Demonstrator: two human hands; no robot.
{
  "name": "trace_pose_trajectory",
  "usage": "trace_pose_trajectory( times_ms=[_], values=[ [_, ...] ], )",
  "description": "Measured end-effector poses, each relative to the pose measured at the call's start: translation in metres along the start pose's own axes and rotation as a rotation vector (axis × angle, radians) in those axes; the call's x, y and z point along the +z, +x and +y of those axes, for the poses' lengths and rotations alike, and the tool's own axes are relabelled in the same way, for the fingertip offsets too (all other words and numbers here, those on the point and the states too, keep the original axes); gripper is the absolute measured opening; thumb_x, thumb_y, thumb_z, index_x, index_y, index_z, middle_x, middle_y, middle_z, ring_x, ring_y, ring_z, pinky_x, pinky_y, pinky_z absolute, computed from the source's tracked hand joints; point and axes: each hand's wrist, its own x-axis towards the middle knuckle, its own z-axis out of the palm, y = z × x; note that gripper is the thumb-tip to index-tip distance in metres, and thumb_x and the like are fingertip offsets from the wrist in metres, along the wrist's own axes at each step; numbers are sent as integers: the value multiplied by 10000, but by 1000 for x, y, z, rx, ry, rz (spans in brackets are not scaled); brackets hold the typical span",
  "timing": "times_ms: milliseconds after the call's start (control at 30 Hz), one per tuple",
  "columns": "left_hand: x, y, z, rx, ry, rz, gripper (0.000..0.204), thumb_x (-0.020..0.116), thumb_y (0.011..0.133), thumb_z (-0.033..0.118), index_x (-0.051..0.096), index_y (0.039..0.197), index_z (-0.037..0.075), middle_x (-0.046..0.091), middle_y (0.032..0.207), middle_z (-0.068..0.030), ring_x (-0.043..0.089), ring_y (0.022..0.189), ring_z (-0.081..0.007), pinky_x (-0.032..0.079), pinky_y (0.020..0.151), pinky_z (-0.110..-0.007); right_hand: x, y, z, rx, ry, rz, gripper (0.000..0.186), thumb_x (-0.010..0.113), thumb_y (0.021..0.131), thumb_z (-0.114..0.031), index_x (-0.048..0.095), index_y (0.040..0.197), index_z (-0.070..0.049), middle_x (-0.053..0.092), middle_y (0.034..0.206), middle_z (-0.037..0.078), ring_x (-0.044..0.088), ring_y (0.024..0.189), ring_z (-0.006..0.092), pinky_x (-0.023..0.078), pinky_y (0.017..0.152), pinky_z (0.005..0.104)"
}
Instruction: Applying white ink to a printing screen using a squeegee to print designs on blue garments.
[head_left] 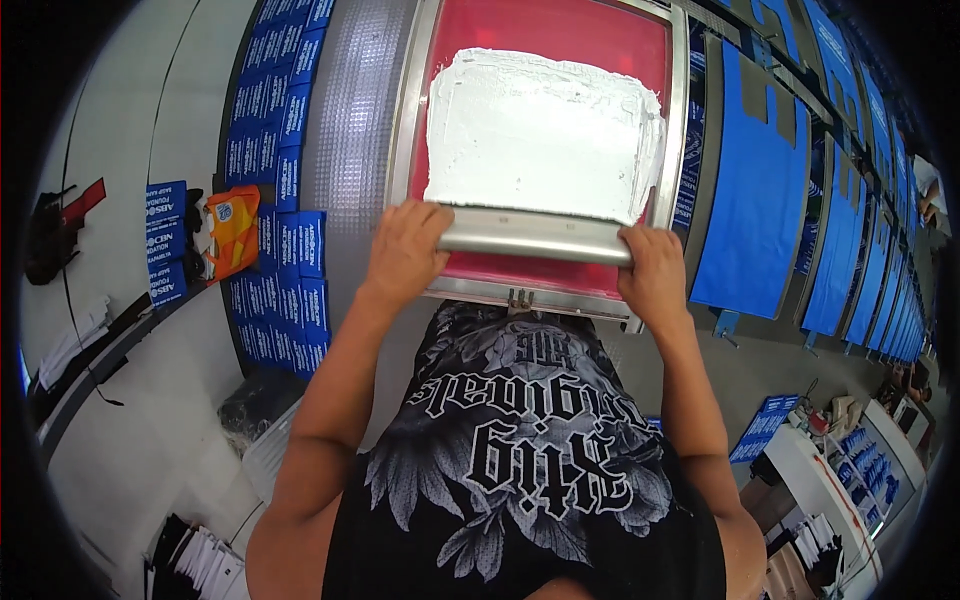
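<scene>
A metal-framed printing screen (676,120) with pink mesh (550,275) lies in front of me. A wide layer of thick white paste (540,130) covers much of the mesh. My left hand (410,250) grips the left end of a long silver squeegee bar (530,240) along the paste's near edge. My right hand (650,270) is closed on the bar's right end. The bar lies level across the screen, and my body is against the frame's near side.
Blue printed pieces (270,150) lie in rows at left, near an orange item (230,228). Blue fabric panels (750,190) on brackets line the right. A white shelving unit (850,470) stands at lower right. Folded dark and white cloths (195,560) sit at lower left.
</scene>
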Motion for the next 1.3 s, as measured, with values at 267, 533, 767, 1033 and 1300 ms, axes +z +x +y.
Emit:
trace_pose_trajectory(
  times_ms=[267, 533, 767, 1033, 1300],
  values=[
    [22, -6, -7, -23, 24, -29, 372, 704, 557, 62, 598, 913, 63, 592, 896, -73, 551, 872, -258, 412, 780, -379, 13, -12, -15, 148, -144, -258, 365, 572, 636, 8, 617, 984, -92, 634, 912, 87, 583, 916, 265, 349, 945, 485],
    [39, -18, -2, 31, 71, 34, 354, 662, 536, 44, 616, 887, 29, 613, 858, -104, 567, 840, -277, 433, 783, -382, 31, -27, -17, 112, -47, -185, 399, 641, 584, -41, 586, 976, -85, 620, 926, 69, 572, 930, 255, 347, 952, 491],
    [34, 148, -65, -72, 183, 31, 216, 711, 625, 173, 672, 826, 104, 638, 727, -150, 619, 731, -333, 492, 675, -436, 38, 140, 74, 0, -284, -44, 351, 595, 634, -47, 665, 970, -119, 664, 783, 109, 633, 762, 282, 426, 871, 456],
    [-1, 77, -20, -197, 130, -272, 269, 705, 652, 99, 670, 918, 93, 646, 905, -131, 593, 878, -326, 459, 795, -426, 3, 62, 23, 94, -219, -324, 388, 580, 619, -5, 664, 985, -106, 662, 884, 126, 606, 896, 275, 334, 982, 502],
    [30, 110, -45, -75, 72, -108, 330, 702, 583, 99, 673, 911, 90, 644, 801, -151, 598, 807, -342, 467, 745, -434, 37, 86, 49, 129, -256, -170, 410, 627, 605, -23, 659, 998, -137, 656, 808, 104, 619, 808, 267, 370, 965, 458]
  ],
)
